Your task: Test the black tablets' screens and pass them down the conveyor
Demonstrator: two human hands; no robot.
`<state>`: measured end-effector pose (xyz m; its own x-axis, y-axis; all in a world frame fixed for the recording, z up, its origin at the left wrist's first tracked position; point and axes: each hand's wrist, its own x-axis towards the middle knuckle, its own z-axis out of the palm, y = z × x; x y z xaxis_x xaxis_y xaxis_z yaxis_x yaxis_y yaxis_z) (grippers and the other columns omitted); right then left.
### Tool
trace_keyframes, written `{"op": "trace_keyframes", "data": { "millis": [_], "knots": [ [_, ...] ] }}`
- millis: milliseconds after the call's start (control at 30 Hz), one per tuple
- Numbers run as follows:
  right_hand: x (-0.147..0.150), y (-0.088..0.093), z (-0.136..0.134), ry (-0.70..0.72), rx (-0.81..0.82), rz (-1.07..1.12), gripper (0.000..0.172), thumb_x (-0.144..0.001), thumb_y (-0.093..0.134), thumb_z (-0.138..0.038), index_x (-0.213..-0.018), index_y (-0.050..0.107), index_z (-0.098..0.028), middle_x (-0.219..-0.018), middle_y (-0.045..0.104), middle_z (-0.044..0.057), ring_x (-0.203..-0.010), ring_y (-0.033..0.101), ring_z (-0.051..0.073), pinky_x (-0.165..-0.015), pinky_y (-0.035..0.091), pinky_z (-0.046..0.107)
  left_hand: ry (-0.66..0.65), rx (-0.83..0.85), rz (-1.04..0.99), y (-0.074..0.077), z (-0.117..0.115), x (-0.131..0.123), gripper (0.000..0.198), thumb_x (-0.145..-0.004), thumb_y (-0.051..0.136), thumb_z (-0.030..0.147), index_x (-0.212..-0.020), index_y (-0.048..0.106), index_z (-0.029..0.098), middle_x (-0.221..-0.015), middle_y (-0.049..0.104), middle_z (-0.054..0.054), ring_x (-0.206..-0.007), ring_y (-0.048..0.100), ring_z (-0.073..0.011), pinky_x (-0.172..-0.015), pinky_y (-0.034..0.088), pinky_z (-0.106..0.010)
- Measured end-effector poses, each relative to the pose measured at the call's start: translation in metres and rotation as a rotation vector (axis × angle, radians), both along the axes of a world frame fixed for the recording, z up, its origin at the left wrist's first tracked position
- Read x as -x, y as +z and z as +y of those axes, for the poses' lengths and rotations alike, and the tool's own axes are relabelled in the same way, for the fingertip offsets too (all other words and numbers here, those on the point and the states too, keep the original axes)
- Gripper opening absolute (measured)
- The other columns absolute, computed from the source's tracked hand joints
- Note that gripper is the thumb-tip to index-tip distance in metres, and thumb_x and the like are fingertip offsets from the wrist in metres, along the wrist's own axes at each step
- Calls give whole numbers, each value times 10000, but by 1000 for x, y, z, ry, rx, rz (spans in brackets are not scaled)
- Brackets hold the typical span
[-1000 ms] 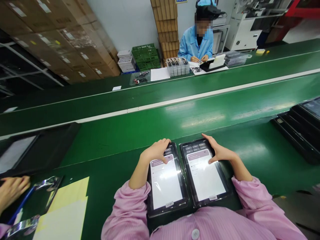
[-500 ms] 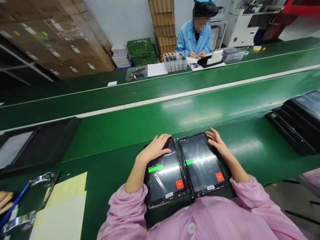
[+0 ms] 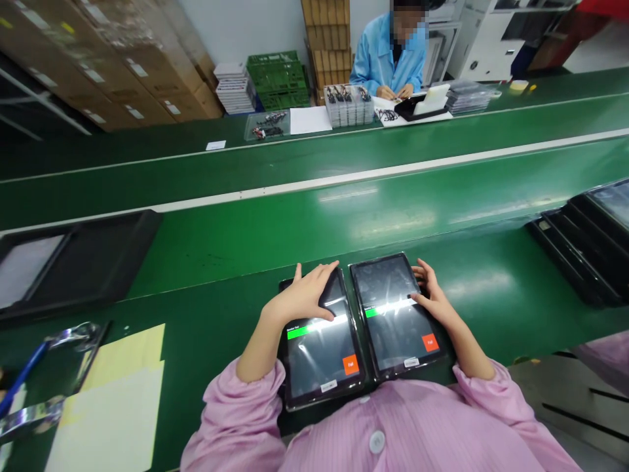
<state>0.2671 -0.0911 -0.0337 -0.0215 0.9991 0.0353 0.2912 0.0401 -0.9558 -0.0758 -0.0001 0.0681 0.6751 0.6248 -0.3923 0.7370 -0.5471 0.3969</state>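
Observation:
Two tablets lie side by side on the green bench, screens up. Each screen has a green bar and a red square reading "Fail". My left hand rests over the upper part of the left tablet, its fingers spread and its thumb across the screen. At the right edge of the right tablet, my right hand is open, thumb over the screen and fingers bent beside the edge. Whether those fingers reach under the tablet is hidden. Both tablets have a shiny clear film and a small white label at the near edge.
Black trays are stacked at the right; another black tray lies left. Yellow and white sheets lie near left, beside a blue pen-like stick. Across the bench, a person in blue works behind stacked clear trays.
My right hand has slid nearer along its tablet's edge, the thumb now further onto the screen. My left hand's fingers have spread wider. The view has tilted slightly downward.

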Motion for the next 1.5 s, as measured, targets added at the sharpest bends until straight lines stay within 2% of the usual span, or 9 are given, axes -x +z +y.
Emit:
{"op": "trace_keyframes", "data": {
  "millis": [200, 333, 467, 567, 633, 1000, 1133, 1233, 1500],
  "knots": [
    [1, 0, -3, 16, -22, -57, 937, -791, 677, -518, -1526, 147, -279, -1393, 410, 131, -1268, 445, 315, -1061, 393, 520, -17, -75, 68, -10, -9, -2, 1232, -689, 778, 528, -1567, -26, 213, -1621, 124, -299, -1506, 90, -459, -1118, -28, -740],
    [1, 3, -3, 25, -33, -73, 912, -802, 677, -482, -1526, 162, -276, -1403, 413, 132, -1276, 452, 313, -1081, 383, 524, -25, -7, 17, -5, -3, 1, 1087, -790, 706, 510, -1569, -4, 248, -1633, 164, -246, -1518, 119, -404, -1145, -17, -711],
    [-1, 3, 0, -32, -2, 46, 665, -827, 667, -452, -1399, 373, -281, -1345, 508, 119, -1247, 505, 300, -1057, 431, 504, -33, 1, -36, -4, 2, -5, 743, -885, 641, 479, -1503, 265, 311, -1622, 241, -189, -1523, 151, -349, -1170, 60, -688],
    [-1, 1, 2, -103, 44, 142, 428, -837, 673, -466, -1192, 539, -268, -1232, 608, 98, -1174, 578, 284, -1053, 458, 485, -53, -50, -62, -12, 2, -14, 468, -883, 655, 481, -1295, 517, 307, -1593, 310, -149, -1507, 193, -361, -1168, 114, -694],
    [0, 1, 2, -151, 68, 179, 397, -821, 703, -487, -1120, 585, -255, -1189, 648, 95, -1145, 608, 283, -1039, 477, 481, -50, -80, -58, -18, 1, -18, 364, -873, 676, 457, -1176, 584, 277, -1582, 320, -144, -1498, 205, -380, -1158, 136, -708],
    [-3, 7, 2, -231, 141, 217, 435, -717, 809, -528, -1007, 687, -228, -1062, 729, 110, -1051, 677, 328, -992, 522, 517, -41, -87, -13, -15, 0, -28, 279, -825, 755, 339, -1065, 644, 251, -1519, 401, -168, -1485, 238, -401, -1125, 52, -771],
    [-3, 5, 3, -221, 125, 237, 455, -725, 801, -556, -1029, 662, -247, -1087, 721, 102, -1086, 662, 324, -1024, 497, 529, -11, -112, -55, -16, 5, -25, 291, -874, 694, 394, -1120, 624, 257, -1442, 491, -135, -1410, 393, -369, -1143, 80, -746],
    [-4, 3, 3, -210, 123, 237, 485, -731, 797, -565, -1071, 648, -254, -1128, 708, 103, -1124, 642, 324, -1046, 476, 530, -3, -125, -65, -14, 10, -25, 196, -944, 598, 346, -1118, 636, 265, -1339, 566, -85, -1326, 497, -312, -1181, 145, -666],
    [-5, 6, 4, -206, 168, 243, 516, -713, 802, -574, -1087, 665, -246, -1131, 715, 104, -1118, 644, 323, -1016, 493, 490, -40, -150, -88, -16, 14, -25, 162, -929, 624, 307, -1076, 679, 265, -1243, 584, -88, -1253, 526, -286, -1087, 368, -486]
  ]
}}
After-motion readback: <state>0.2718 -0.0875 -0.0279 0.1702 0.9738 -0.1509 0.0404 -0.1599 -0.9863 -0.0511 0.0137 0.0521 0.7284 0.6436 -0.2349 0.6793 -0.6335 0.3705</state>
